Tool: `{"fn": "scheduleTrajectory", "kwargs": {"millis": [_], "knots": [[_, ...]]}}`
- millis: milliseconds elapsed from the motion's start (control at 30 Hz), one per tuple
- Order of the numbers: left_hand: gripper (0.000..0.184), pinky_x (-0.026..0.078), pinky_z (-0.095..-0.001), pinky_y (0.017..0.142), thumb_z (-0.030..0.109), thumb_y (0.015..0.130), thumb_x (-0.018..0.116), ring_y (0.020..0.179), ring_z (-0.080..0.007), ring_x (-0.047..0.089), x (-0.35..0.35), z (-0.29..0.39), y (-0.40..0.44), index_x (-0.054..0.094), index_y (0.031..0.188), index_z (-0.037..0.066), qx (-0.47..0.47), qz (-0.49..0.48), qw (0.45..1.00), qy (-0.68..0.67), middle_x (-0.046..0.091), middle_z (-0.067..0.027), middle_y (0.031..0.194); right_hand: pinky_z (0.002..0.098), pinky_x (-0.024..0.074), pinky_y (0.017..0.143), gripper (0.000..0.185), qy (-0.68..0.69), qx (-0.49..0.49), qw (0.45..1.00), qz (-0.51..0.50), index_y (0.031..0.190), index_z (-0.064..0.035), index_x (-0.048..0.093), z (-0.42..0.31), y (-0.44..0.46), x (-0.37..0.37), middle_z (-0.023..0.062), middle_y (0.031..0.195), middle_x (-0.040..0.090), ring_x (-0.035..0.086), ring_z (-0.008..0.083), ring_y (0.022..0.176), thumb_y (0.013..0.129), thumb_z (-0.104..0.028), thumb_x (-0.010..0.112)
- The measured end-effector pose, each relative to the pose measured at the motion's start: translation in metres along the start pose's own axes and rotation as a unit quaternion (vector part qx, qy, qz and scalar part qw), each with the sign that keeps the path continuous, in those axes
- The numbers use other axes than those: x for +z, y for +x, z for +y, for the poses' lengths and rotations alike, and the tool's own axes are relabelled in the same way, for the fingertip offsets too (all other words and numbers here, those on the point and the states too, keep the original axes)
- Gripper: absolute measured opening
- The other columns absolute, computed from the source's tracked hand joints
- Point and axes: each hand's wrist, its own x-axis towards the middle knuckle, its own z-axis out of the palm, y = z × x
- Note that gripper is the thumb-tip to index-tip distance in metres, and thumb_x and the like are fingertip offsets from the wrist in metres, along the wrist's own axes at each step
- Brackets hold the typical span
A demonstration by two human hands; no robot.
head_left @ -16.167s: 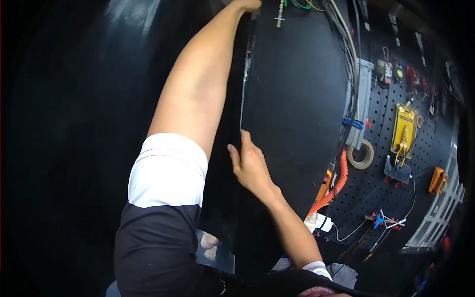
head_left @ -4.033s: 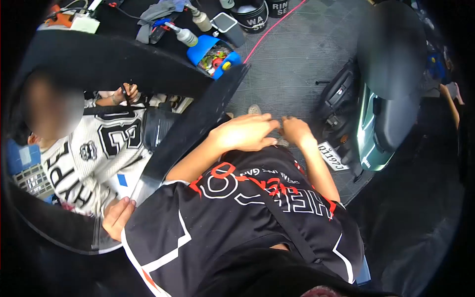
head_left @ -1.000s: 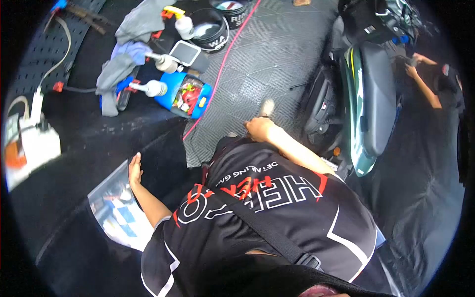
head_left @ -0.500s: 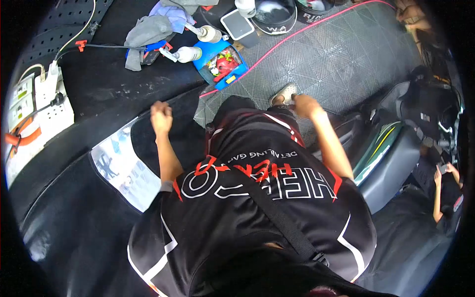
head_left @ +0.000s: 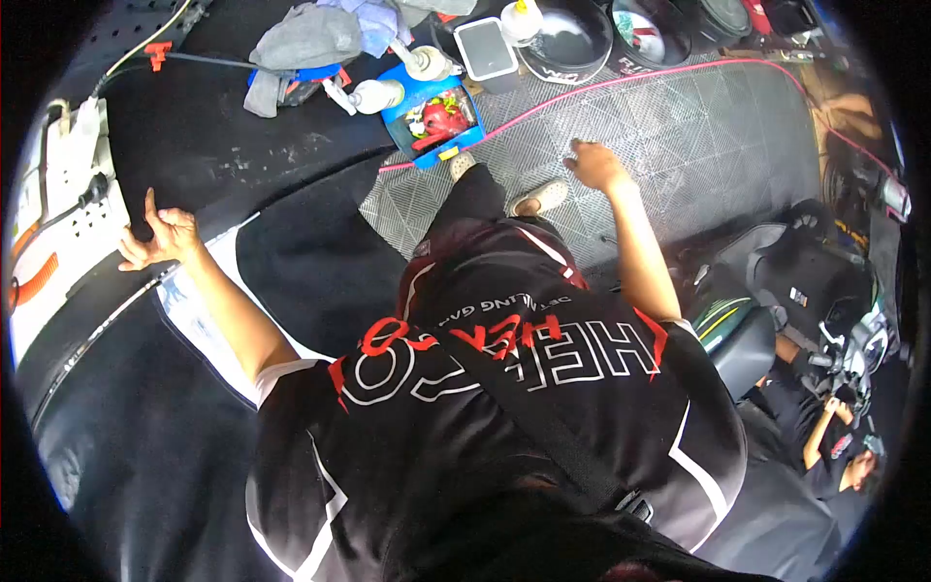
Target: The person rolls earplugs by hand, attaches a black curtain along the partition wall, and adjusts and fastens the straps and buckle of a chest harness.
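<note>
On the left, my left hand (head_left: 160, 235) is spread with its fingers apart and nothing in it. It is over the dark edge between the white power strip (head_left: 94, 184) and a clear window panel (head_left: 242, 315) in the black fabric. My right hand (head_left: 598, 167) hangs over the grey textured floor (head_left: 669, 145), loosely bent with fingers partly apart, holding nothing visible. My feet in light clogs (head_left: 540, 199) are below, between the hands.
A blue bin (head_left: 432, 89) stands beside spray bottles (head_left: 376, 96) and grey cloths (head_left: 305, 39). Black buckets (head_left: 565, 44) are at the top. A pink hose (head_left: 630, 78) crosses the floor. A motorcycle (head_left: 742, 335) and another person (head_left: 824, 456) are at the right.
My left hand has moved left toward the power strip, and its fingers have spread. My right hand has shifted slightly up. The view has turned, and both clogs now show.
</note>
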Motion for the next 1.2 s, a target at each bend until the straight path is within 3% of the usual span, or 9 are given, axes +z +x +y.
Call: {"fn": "scheduleTrajectory", "kwargs": {"millis": [67,167,267,400,633,767,933,1100,1200], "knots": [[0.039,0.051,-0.0270,0.067,0.006,0.096,0.036,0.066,-0.0146,0.059,0.021,-0.010,-0.009,0.067,0.117,0.001,0.015,-0.025,0.993,-0.112,0.072,-0.0120,0.104,0.0508,0.0524,0.092,0.042,-0.037,-0.050,0.998,-0.029,0.117,-0.0005,0.063,-0.026,0.016,0.010,0.0263,0.108,0.069,0.066,0.0412,0.106,0.090,-0.033,0.065],[0.039,0.050,-0.0277,0.062,0.006,0.095,0.036,0.061,-0.0139,0.057,0.020,-0.016,-0.015,0.068,0.116,0.002,-0.007,-0.042,0.993,-0.110,0.073,-0.0107,0.101,0.0516,0.0509,0.093,0.044,-0.018,-0.116,0.989,-0.091,0.117,0.0003,0.061,-0.065,0.028,0.021,0.0252,0.109,0.068,0.064,0.0435,0.106,0.092,-0.036,0.062],[0.039,0.053,-0.0270,0.076,0.007,0.090,0.036,0.076,-0.0207,0.065,0.008,-0.002,-0.003,0.071,0.108,0.003,-0.029,-0.044,0.993,-0.102,0.075,-0.0066,0.103,0.0516,0.0510,0.092,0.042,-0.053,-0.169,0.975,-0.132,0.114,-0.0003,0.063,-0.086,0.047,0.038,0.0246,0.105,0.069,0.065,0.0429,0.104,0.092,-0.036,0.063],[0.039,0.055,-0.0275,0.070,0.005,0.090,0.034,0.073,-0.0218,0.068,0.029,-0.024,-0.039,0.068,0.108,-0.001,-0.146,-0.126,0.966,-0.172,0.074,-0.0105,0.103,0.0512,0.0516,0.090,0.038,-0.046,-0.193,0.977,-0.074,0.113,-0.0020,0.064,-0.087,0.060,0.035,0.0234,0.101,0.070,0.065,0.0427,0.104,0.092,-0.033,0.062],[0.041,0.051,-0.0241,0.062,0.004,0.091,0.034,0.062,-0.0176,0.060,-0.003,0.010,0.016,0.063,0.118,-0.002,0.036,-0.032,0.998,-0.049,0.073,-0.0102,0.105,0.0525,0.0505,0.093,0.038,-0.061,-0.100,0.990,-0.074,0.116,-0.0026,0.062,-0.031,0.060,0.035,0.0256,0.106,0.069,0.064,0.0430,0.105,0.089,-0.030,0.062],[0.040,0.046,-0.0222,0.053,0.003,0.088,0.037,0.055,-0.0131,0.054,0.015,-0.001,-0.005,0.070,0.108,0.001,-0.042,-0.010,0.984,-0.171,0.074,-0.0065,0.099,0.0506,0.0525,0.092,0.044,-0.017,-0.135,0.988,-0.074,0.109,0.0011,0.069,-0.012,0.110,0.061,0.0287,0.109,0.068,0.066,0.0429,0.105,0.086,-0.036,0.063],[0.039,0.042,-0.0248,0.049,0.003,0.090,0.036,0.050,-0.0132,0.047,0.023,-0.023,-0.021,0.067,0.113,0.001,-0.022,-0.026,0.985,-0.172,0.073,-0.0101,0.102,0.0492,0.0441,0.105,0.069,0.181,-0.116,0.967,0.135,0.143,-0.0069,0.045,-0.107,0.221,0.047,0.0299,0.127,0.057,0.053,0.0478,0.122,0.086,-0.038,0.069],[0.039,0.043,-0.0244,0.051,0.003,0.089,0.038,0.051,-0.0137,0.050,0.018,-0.014,-0.019,0.069,0.112,0.002,-0.096,-0.053,0.974,-0.199,0.073,-0.0121,0.097,0.0485,0.0414,0.107,0.056,0.159,-0.117,0.952,0.234,0.134,-0.0114,0.054,-0.155,0.285,0.034,0.0244,0.138,0.051,0.046,0.0456,0.130,0.086,-0.036,0.069],[0.038,0.039,-0.0230,0.048,0.003,0.089,0.038,0.050,-0.0109,0.046,0.016,-0.010,-0.016,0.068,0.112,0.002,-0.108,-0.049,0.966,-0.232,0.069,-0.0091,0.087,0.0495,0.0485,0.096,0.044,0.169,-0.104,0.959,0.200,0.124,-0.0104,0.059,-0.151,0.282,0.043,0.0233,0.120,0.063,0.058,0.0438,0.115,0.087,-0.033,0.066]]}}
